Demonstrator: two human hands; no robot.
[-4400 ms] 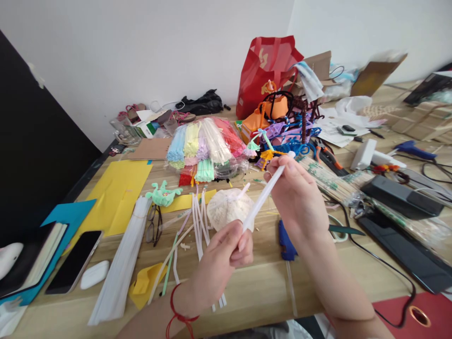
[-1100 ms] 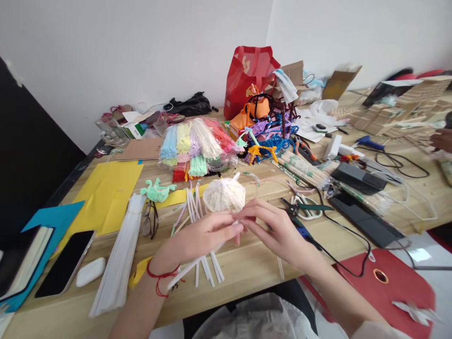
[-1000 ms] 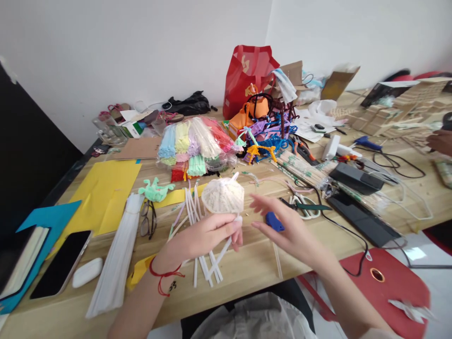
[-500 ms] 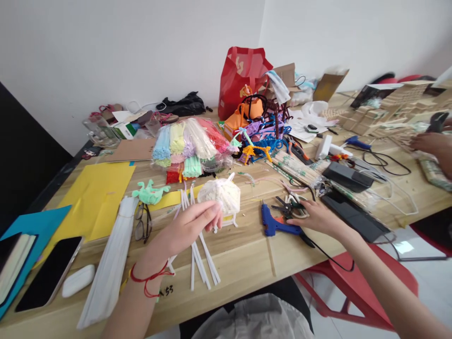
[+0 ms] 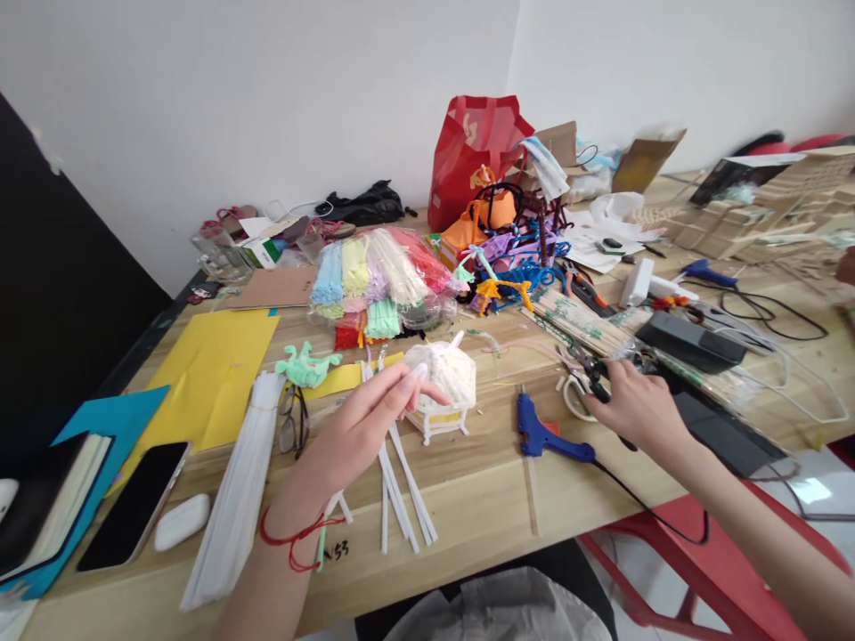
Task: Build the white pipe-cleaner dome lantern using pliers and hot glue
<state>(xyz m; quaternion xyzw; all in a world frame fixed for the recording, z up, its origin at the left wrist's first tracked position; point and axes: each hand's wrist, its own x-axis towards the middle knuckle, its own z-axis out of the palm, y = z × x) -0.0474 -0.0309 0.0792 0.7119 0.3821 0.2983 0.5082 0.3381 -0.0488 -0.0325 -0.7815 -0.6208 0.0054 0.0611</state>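
Observation:
My left hand (image 5: 361,423) is raised over the table with its fingers pinched on a thin white stick (image 5: 419,370), whose lower end shows below my wrist. Just beyond its fingertips stands a white fluffy dome craft (image 5: 446,374) on a small white frame. My right hand (image 5: 641,405) reaches out to the right, its fingers curled over a pair of white-handled scissors (image 5: 575,393) lying on the wood. A blue glue gun (image 5: 548,436) lies between the hands, its black cord running under my right wrist. Loose white sticks (image 5: 401,485) lie below my left hand.
A plastic pack of pastel sticks (image 5: 380,280), a red bag (image 5: 477,156) and tangled coloured craft pieces fill the back. Yellow paper (image 5: 207,374), glasses (image 5: 292,423), a phone (image 5: 134,507) and a white case (image 5: 182,521) lie left. Black devices (image 5: 691,343) and cables lie right.
My right hand let go of the white stick and moved right, past the glue gun, onto the scissors. My left hand kept the stick and stayed by the dome craft.

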